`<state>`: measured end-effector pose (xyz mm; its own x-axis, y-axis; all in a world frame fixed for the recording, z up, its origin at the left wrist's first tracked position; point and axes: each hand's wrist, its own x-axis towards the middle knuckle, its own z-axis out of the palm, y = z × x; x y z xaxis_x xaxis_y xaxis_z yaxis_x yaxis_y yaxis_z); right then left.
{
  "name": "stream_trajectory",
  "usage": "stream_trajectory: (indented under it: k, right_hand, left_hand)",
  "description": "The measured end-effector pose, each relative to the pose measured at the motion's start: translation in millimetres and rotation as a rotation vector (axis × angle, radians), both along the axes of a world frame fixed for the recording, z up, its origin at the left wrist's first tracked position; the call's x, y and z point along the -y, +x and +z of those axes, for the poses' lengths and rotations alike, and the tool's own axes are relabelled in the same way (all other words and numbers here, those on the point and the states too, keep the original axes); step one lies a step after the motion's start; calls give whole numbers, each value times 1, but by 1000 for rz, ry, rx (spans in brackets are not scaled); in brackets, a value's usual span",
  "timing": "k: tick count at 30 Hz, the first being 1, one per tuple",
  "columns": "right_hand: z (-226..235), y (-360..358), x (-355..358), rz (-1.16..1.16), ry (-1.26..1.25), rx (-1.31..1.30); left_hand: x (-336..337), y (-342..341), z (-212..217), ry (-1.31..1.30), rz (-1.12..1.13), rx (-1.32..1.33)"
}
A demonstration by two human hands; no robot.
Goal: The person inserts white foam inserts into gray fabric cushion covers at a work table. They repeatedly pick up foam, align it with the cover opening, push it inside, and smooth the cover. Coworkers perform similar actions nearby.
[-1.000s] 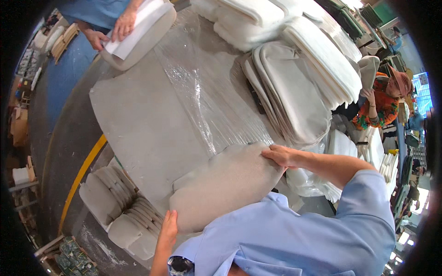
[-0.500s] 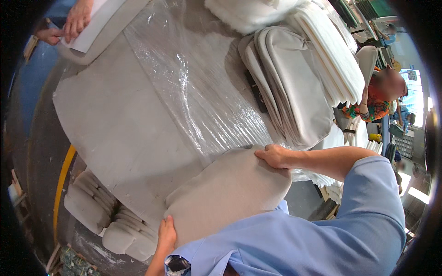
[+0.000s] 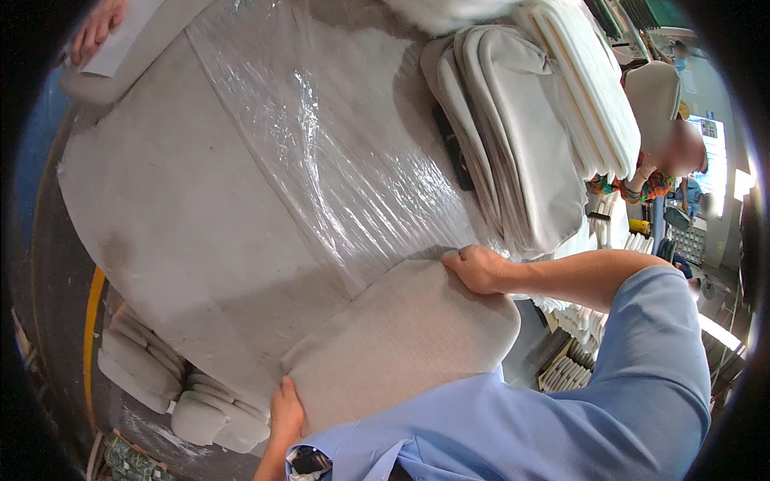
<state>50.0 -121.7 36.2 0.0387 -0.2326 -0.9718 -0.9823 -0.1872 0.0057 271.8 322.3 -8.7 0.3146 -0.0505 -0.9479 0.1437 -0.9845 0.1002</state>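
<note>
A beige fabric-covered cushion [image 3: 401,341] with rounded corners lies tilted between my body and the table. Its far right edge is pinched by my right hand [image 3: 480,269], thumb side up. My left hand [image 3: 287,407] grips the near left end, with the thumb on top and the other fingers hidden underneath. Under the cushion's far edge is the large grey-beige tabletop [image 3: 184,216], partly covered by clear plastic sheeting [image 3: 321,160].
Folded grey covers [image 3: 521,144] are stacked at the right, beside white padding sheets [image 3: 589,96]. Several beige cushions [image 3: 140,361] sit below the table at the left. Another person's hand [image 3: 98,30] rests on white material at the far left. A person [image 3: 654,180] holds a cushion at the right.
My view has shifted slightly, and the table and stacks sit differently in it. The cushion has turned a little in my grip. At right, the other person's cushion shows more fully.
</note>
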Motion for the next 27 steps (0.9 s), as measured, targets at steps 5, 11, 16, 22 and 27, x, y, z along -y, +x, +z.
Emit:
stream_trajectory:
  k: [5, 11, 16, 22, 27]
  right_hand:
    - [-6, -1, -2, 7, -35, 35]
    - [-9, -12, -9, -16, -107, 123]
    - [-13, -23, -13, -15, -110, 190]
    - [-8, -36, -17, -121, -148, 286]
    - [16, -40, -22, 153, -516, 556]
  left_hand:
    - [23, -7, 18, -22, -27, 99]
    - [20, -17, 18, -79, -3, 205]
    - [4, -26, 9, -156, 37, 238]
    - [25, -28, 26, -176, 248, 219]
    - [43, -36, 58, -206, -100, 786]
